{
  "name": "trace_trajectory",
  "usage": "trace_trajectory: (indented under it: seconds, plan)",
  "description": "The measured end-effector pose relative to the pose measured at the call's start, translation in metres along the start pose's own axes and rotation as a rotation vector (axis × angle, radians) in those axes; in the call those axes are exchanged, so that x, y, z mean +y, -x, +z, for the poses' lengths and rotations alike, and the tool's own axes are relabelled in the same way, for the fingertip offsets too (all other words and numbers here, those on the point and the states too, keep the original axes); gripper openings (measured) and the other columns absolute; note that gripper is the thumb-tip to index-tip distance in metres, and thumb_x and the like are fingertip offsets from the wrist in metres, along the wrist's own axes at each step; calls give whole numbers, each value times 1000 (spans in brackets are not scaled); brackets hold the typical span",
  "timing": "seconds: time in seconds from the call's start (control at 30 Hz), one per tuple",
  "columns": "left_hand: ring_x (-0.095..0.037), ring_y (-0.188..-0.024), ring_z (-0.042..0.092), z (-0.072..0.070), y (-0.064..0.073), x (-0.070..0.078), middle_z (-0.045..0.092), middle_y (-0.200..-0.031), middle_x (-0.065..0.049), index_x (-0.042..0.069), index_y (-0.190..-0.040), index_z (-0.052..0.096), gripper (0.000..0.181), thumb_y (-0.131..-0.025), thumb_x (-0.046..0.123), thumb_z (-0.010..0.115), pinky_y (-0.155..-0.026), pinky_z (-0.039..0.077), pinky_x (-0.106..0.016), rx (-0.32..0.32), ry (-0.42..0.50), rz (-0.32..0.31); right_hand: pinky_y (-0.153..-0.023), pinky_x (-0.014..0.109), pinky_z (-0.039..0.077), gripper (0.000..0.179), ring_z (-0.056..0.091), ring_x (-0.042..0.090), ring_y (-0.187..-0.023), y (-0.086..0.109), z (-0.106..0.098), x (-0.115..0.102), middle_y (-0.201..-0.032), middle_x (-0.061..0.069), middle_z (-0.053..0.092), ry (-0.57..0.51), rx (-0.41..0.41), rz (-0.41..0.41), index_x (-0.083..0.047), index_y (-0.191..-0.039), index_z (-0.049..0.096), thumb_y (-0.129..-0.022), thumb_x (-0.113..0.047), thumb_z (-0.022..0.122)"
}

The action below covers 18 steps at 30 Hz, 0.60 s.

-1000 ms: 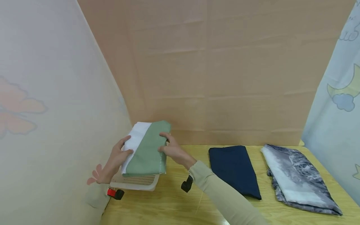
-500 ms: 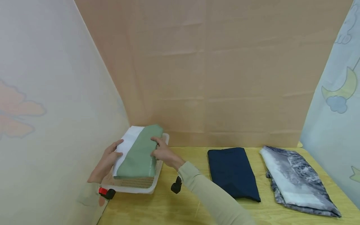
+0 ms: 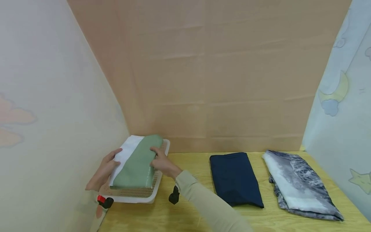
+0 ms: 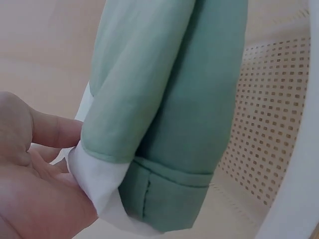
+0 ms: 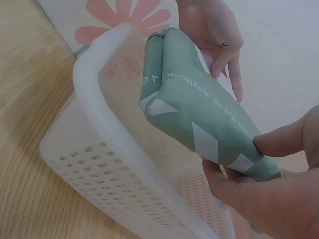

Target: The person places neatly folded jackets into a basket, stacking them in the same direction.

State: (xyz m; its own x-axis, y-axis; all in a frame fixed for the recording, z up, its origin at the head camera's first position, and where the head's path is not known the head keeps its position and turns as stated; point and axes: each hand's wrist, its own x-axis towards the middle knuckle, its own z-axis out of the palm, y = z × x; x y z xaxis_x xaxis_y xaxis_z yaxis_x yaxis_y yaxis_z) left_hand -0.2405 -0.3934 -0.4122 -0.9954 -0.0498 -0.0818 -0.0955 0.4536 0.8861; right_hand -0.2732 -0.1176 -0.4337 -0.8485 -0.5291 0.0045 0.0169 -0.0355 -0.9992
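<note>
A folded green and white garment (image 3: 137,164) with printed lettering is held tilted above a white plastic basket (image 3: 136,200) at the left. My left hand (image 3: 105,167) pinches its white left edge; in the left wrist view the thumb and fingers (image 4: 55,129) close on the folded edge, beside a stitched green hem (image 4: 172,180). At the opposite edge my right hand (image 3: 163,164) grips the green fold; the right wrist view shows thumb (image 5: 281,144) above and fingers beneath. Perforated walls of the basket (image 5: 99,164) show below the garment. Most of the basket's inside is hidden.
On the wooden table (image 3: 185,206) lie a folded dark navy cloth (image 3: 236,180) and, farther right, a folded grey and white patterned cloth (image 3: 301,187). A pale wall (image 3: 58,129) stands close by the left arm. Brown sheeting (image 3: 220,80) covers the back.
Both hands have moved down and to the left with the garment, lowering it toward the basket. More of the basket's rim shows now. The camera view has shifted slightly.
</note>
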Motion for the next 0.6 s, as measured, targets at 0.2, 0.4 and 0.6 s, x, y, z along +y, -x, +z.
trace_trajectory:
  seconds: [0.2,0.4,0.6]
  plan:
    - [-50,-159,15,0,0,-5,6,-176,-30,2,-170,17,73,-101,-5,40,-127,14,-73,2,-13,-31,-100,51,52,82,41,43,-146,0,4,7,-171,27,22,-12,13,13,-10,-167,33,-91,15,55]
    - [-53,-161,11,2,-2,-10,4,-176,-31,2,-170,18,73,-100,-4,41,-127,14,-73,-4,-58,-47,-109,54,47,84,37,42,-150,-2,7,15,-172,26,22,13,17,15,-9,-168,30,-90,14,52]
    - [-54,-161,6,2,-2,-21,4,-175,-33,0,-168,20,74,-98,-5,42,-127,11,-73,-26,-67,-47,-118,56,40,85,34,40,-153,-2,12,23,-171,25,24,57,8,19,-5,-167,29,-87,14,51]
